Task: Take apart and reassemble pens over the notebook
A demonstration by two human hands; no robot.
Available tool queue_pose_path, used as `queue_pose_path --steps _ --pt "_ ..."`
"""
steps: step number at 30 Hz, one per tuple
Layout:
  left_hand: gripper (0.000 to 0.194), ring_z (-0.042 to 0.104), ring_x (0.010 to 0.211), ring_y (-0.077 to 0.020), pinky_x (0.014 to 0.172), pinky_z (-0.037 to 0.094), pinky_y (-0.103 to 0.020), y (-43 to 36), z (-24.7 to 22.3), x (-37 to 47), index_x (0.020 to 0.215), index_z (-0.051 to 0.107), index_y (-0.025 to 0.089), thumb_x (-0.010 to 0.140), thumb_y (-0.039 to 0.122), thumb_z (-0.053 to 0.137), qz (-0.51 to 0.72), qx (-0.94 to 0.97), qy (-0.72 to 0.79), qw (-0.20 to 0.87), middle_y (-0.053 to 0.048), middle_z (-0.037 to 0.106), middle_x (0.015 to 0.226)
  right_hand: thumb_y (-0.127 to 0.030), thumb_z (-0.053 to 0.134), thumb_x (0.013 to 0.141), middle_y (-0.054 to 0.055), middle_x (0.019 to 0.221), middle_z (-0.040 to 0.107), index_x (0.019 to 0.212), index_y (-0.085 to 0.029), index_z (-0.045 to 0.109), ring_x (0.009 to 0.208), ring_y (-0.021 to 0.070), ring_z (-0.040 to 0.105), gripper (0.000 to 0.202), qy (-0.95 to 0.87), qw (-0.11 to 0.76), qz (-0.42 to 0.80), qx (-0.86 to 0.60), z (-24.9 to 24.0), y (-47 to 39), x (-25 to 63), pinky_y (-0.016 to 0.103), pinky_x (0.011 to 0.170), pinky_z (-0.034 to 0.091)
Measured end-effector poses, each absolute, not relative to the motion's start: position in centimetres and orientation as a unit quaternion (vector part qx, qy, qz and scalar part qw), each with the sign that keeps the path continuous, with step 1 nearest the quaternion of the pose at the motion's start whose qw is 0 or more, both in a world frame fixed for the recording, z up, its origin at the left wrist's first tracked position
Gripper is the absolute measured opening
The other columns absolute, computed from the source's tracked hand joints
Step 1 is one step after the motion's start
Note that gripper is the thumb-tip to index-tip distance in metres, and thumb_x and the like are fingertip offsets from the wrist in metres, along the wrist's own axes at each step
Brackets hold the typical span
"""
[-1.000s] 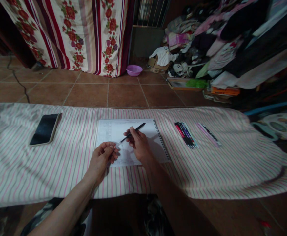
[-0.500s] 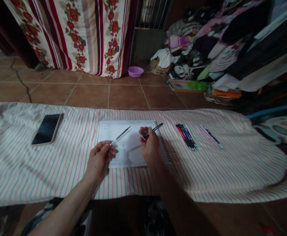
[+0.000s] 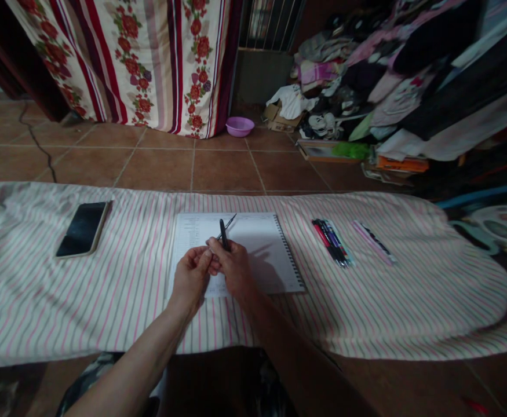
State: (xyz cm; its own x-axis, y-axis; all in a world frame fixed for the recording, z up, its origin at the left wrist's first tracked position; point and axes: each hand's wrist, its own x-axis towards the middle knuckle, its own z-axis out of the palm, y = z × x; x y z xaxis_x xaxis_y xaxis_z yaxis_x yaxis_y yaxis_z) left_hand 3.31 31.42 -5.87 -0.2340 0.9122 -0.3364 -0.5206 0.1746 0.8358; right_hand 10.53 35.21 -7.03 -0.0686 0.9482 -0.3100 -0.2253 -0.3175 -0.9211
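My left hand and my right hand meet above the lower left part of a spiral notebook, fingertips touching. A thin pen refill slants up and right out of my left hand's pinch. My right hand's fingers are closed round a black pen, which points up and crosses in front of the refill. The lower ends of both are hidden by the fingers. The notebook lies flat with its spiral on the right, and shadows of the hands fall on its page.
A phone lies at the left on the striped cloth. To the right are a bundle of pens and a pink and black pair of pens. Beyond, a purple basin and piled clothes are on the floor.
My right hand has moved left to meet my left hand, and the black pen has turned more upright. My left hand has shifted slightly right with the refill.
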Motion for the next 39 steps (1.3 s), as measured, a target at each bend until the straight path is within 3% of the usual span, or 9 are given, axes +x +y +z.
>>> queue_pose_path --steps 5,11,21,39 --pt "0.014 0.046 0.043 -0.0063 0.046 0.036 -0.020 31.6 -6.4 4.5 0.074 0.063 0.011 0.067 0.023 0.064 0.624 0.227 0.514 0.543 0.003 0.056 0.049 -0.042 0.062 0.065 -0.004 0.043 0.046 0.064 -0.014 0.060 0.033 0.0071 0.040 0.029 -0.349 0.477 0.606 -0.532 -7.1 35.2 10.6 0.019 0.031 0.030" --pt "0.020 0.058 0.053 -0.0124 0.055 0.045 -0.025 31.4 -6.9 5.4 0.080 0.067 0.012 0.065 0.024 0.065 0.620 0.230 0.556 0.504 -0.002 0.066 0.062 -0.041 0.064 0.063 -0.003 0.046 0.050 0.064 -0.015 0.061 0.035 0.0068 0.042 0.026 -0.292 0.481 0.621 -0.546 -6.7 35.0 11.0 0.019 0.032 0.031" --pt "0.014 0.057 0.050 -0.0132 0.052 0.045 -0.024 31.2 -6.7 5.1 0.070 0.065 0.012 0.064 0.025 0.065 0.597 0.235 0.595 0.484 -0.002 0.064 0.055 -0.040 0.062 0.064 -0.001 0.049 0.055 0.062 -0.015 0.063 0.039 0.0084 0.046 0.025 -0.311 0.476 0.587 -0.576 -7.3 34.9 10.9 0.020 0.036 0.036" --pt "0.021 0.054 0.046 -0.0112 0.051 0.044 -0.024 31.2 -5.7 5.3 0.063 0.061 0.013 0.056 0.029 0.071 0.599 0.174 0.576 0.529 0.000 0.061 0.051 -0.038 0.061 0.064 -0.001 0.046 0.053 0.060 -0.014 0.061 0.037 0.0079 0.045 0.024 -0.292 0.461 0.599 -0.586 -6.9 34.8 10.7 0.019 0.034 0.033"
